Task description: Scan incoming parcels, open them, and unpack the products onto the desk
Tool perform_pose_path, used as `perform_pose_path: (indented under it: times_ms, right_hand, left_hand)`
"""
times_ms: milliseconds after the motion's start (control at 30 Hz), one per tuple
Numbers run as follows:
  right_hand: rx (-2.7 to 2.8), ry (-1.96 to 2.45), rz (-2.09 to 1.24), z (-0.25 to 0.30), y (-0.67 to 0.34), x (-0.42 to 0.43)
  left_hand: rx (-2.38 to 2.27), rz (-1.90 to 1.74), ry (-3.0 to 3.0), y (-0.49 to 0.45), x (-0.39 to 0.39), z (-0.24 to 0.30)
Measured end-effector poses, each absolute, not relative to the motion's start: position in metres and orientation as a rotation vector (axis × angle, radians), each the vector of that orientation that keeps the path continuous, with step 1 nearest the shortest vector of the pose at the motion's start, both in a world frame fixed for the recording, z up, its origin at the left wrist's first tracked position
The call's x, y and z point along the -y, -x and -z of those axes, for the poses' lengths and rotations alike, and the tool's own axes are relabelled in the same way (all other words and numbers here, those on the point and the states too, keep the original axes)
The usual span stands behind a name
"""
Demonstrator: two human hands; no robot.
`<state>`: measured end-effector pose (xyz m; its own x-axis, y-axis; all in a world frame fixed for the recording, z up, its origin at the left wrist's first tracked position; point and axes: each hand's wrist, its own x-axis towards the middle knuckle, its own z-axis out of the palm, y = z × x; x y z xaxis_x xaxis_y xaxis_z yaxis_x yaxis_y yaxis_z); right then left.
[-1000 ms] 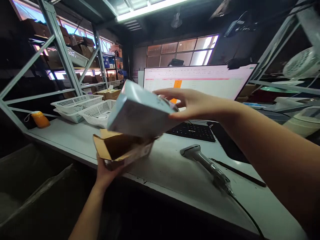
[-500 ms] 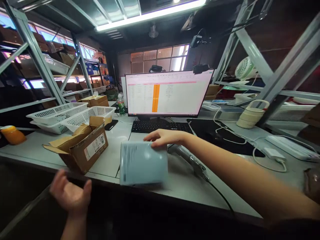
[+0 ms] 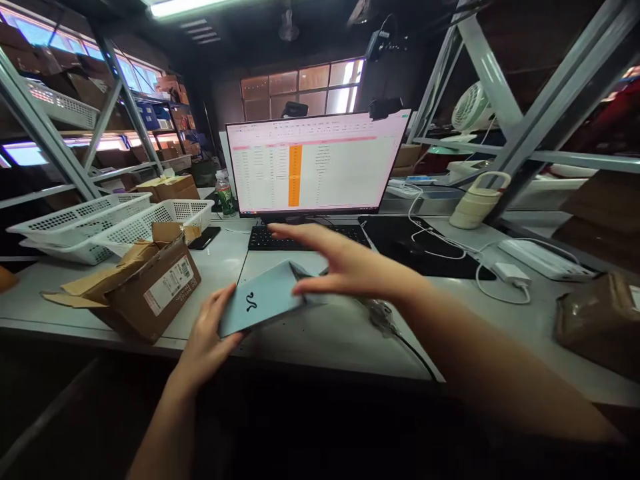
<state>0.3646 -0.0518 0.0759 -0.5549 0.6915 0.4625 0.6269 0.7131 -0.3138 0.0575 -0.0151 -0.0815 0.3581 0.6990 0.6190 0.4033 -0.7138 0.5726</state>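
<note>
A light blue box (image 3: pixel 265 297) with a black squiggly mark on its face is tilted above the front of the desk. My left hand (image 3: pixel 210 327) grips its left end, with thumb and fingers on opposite sides. Stretched over the box's right end is my right hand (image 3: pixel 335 263), its fingers spread and its thumb near or touching the box; contact is hard to tell. Behind that hand a grey handheld device with a cable (image 3: pixel 385 317) lies mostly hidden. To the left stands an opened brown cardboard box (image 3: pixel 155 293) with a white label and raised flaps.
A monitor (image 3: pixel 345 173) and black keyboard (image 3: pixel 260 238) are at the back. White baskets (image 3: pixel 85 223), a phone (image 3: pixel 205 238) and a bottle (image 3: pixel 225 197) stand at left. On the right are a mouse pad (image 3: pixel 445 257), white cables, a power strip (image 3: pixel 550 259) and a brown package (image 3: pixel 595 327).
My left hand has come up from below the desk edge and taken hold of the blue box. The box has turned to another face, and my right hand has opened. The view has shifted.
</note>
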Motion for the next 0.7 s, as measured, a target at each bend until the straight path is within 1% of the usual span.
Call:
perform_pose_path:
  times_ms: [100,133,200,267,367,400,433,500,567,700]
  right_hand:
    - [1.995,1.574,-0.005,-0.040,-0.411,0.043]
    - [1.936,1.766,-0.019,-0.025,-0.424,0.040]
    - [1.906,2.028,-0.160,0.007,-0.442,0.033]
    - [1.866,2.173,-0.365,0.032,-0.452,0.026]
    - [1.734,2.189,-0.688,0.049,-0.456,0.019]
    - [1.704,2.167,-0.736,0.049,-0.455,0.019]
    - [1.693,2.144,-0.724,0.047,-0.453,0.021]
    - [1.718,2.088,-0.570,0.040,-0.444,0.031]
    - [1.782,1.980,-0.436,0.031,-0.428,0.050]
    - [1.909,1.772,-0.421,0.012,-0.388,0.097]
  left_hand:
    - [-1.016,-1.409,-1.977,-0.055,0.022,0.118]
    - [-1.023,-1.452,-1.852,-0.054,0.024,0.127]
    - [-1.002,-1.519,-1.637,-0.055,0.026,0.138]
    - [-0.916,-1.589,-1.426,-0.063,0.025,0.139]
    - [-0.741,-1.595,-0.994,-0.083,0.017,0.131]
    - [-0.691,-1.563,-0.850,-0.090,0.014,0.129]
    - [-0.653,-1.525,-0.728,-0.097,0.011,0.127]
    - [-0.615,-1.478,-0.565,-0.107,0.007,0.125]
    - [-0.611,-1.509,-0.495,-0.113,0.006,0.124]
    - [-0.642,-1.587,-0.531,-0.116,0.012,0.122]
